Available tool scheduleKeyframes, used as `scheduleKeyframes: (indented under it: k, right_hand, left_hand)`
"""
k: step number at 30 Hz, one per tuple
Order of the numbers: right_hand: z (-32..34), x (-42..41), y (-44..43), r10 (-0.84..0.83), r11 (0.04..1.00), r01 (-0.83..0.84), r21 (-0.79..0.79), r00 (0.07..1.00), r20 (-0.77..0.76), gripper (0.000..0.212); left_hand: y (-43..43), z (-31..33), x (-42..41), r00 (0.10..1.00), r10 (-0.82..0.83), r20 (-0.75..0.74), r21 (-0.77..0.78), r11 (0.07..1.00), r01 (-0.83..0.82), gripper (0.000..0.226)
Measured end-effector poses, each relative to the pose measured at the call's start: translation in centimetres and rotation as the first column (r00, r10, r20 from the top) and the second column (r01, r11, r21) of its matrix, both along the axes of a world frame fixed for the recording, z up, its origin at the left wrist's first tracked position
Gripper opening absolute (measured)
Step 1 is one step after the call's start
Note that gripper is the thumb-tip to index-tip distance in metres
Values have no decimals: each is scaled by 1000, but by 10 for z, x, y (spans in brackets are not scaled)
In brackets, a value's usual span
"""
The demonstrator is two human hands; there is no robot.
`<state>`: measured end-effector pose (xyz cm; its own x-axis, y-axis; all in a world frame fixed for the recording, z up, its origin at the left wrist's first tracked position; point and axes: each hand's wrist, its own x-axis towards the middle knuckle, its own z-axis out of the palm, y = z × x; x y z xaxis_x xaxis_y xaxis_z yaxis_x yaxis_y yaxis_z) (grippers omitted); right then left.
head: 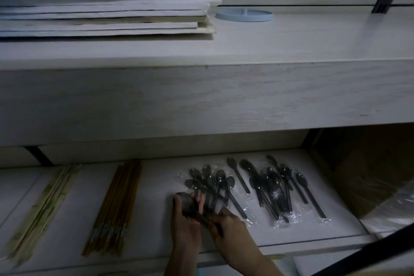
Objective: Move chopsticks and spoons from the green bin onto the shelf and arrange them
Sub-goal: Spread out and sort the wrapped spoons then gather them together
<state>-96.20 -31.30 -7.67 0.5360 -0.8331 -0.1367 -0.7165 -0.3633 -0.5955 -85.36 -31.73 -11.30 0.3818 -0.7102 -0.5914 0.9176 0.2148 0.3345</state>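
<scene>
The thick upper shelf board (pixel 201 96) overhangs the lower shelf (pixel 152 186), leaving a low gap. Bare lanes run between the wrapped chopsticks (pixel 42 206), the brown chopsticks (pixel 114 206) and the spoons (pixel 273 184). A cardboard box (pixel 369 175) walls off the right.

Glossy dark plastic spoons (pixel 264 186) in clear film lie on a matt pale wood-grain shelf (pixel 201 96).

A dim lower shelf (pixel 156 177) carries, from left to right, paper-wrapped chopsticks (pixel 42 208), a bundle of brown wooden chopsticks (pixel 116 208), and two heaps of wrapped plastic spoons (pixel 275 188). Near the front edge, a person's left grip (pixel 186 222) cups the bowl of a dark spoon (pixel 184 200) while the right grip (pixel 230 224) pinches its handle. The upper shelf (pixel 291 51) holds a stack of papers (pixel 100 6) and a pale blue round dish (pixel 244 15).
</scene>
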Motion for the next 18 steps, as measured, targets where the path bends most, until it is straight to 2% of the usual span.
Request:
scheduleKeyframes:
  k: [5, 9, 15, 18]
  right_hand:
    - [5, -2, 4, 30, 1000, -30, 0, 1000, 9, 31]
    - [2, -7, 2, 58, 998, -58, -2, 997, -52, 33]
    - [2, -12, 0, -32, 961, 6, 275, 996, 89, 23]
    - [7, -15, 0, -170, 867, 42, 496, 962, 215, 30]
  left_hand:
    - [2, 5, -1, 1000, 19, 14, 6, 1000, -19, 25]
    - [2, 4, -1, 1000, 0, -23, -16, 1000, 0, 23]
    - [3, 6, -1, 996, -85, 32, -56, 995, 87, 28]
    - [1, 13, -2, 997, -74, 28, -67, 995, 75, 23]
